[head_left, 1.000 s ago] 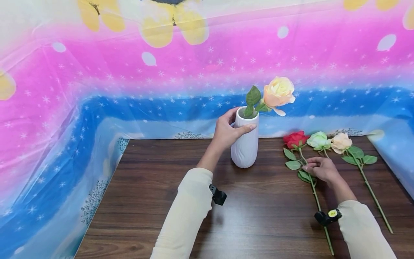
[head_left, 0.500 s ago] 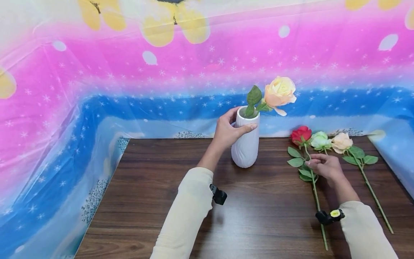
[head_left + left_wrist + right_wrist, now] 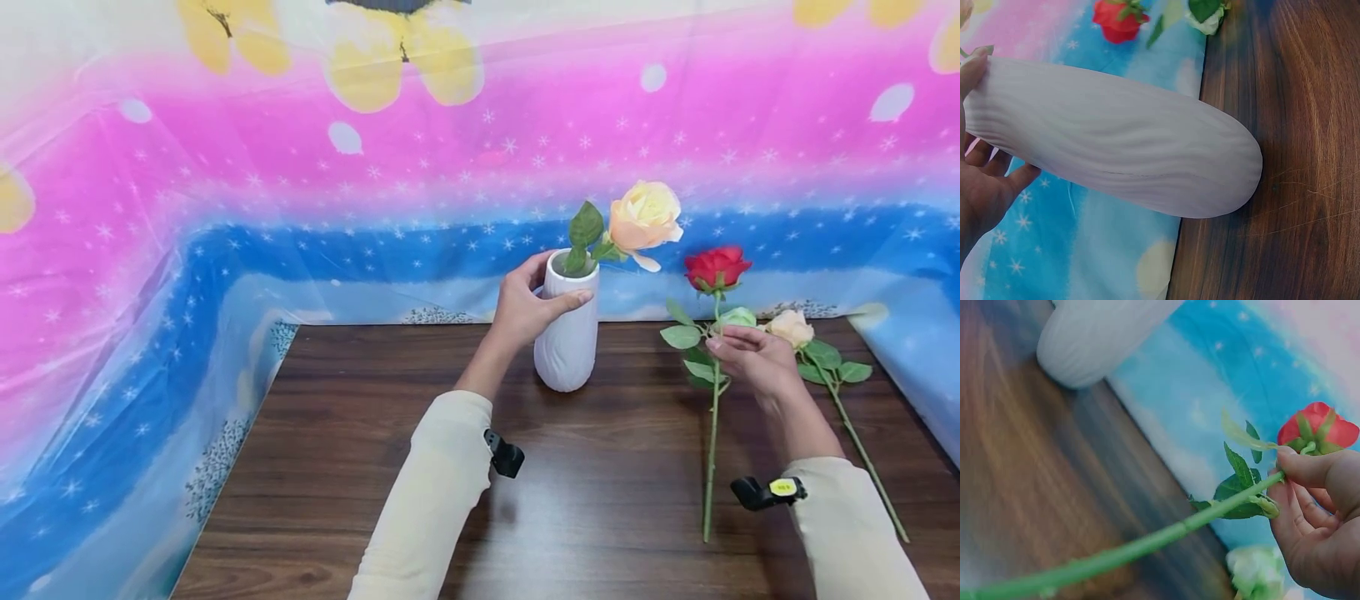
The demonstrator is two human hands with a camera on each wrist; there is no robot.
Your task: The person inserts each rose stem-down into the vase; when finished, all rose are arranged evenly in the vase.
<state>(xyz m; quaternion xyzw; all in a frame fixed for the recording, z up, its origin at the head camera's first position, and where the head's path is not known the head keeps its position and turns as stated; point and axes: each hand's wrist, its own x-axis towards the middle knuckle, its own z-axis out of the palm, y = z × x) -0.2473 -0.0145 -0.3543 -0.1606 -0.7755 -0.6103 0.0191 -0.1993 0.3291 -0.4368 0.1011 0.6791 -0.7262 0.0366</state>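
A white ribbed vase (image 3: 567, 333) stands on the dark wooden table (image 3: 390, 433) and holds a peach rose (image 3: 643, 218). My left hand (image 3: 527, 304) grips the vase near its rim; the same vase (image 3: 1116, 147) fills the left wrist view with my left hand (image 3: 982, 181) around it. My right hand (image 3: 750, 357) pinches the stem of a red rose (image 3: 716, 267), lifted nearly upright, its stem end low over the table. The right wrist view shows that red rose (image 3: 1316, 431) and my fingers (image 3: 1313, 506) on its stem.
A pale green rose (image 3: 738, 317) and a cream rose (image 3: 791, 327) with a long stem lie on the table behind and right of my right hand. A pink and blue starred cloth (image 3: 300, 208) covers the wall behind and drapes down both sides.
My right hand has lifted the red rose off the table and tipped it upright, its bloom rising well above the other flowers. The left hand stays on the vase.
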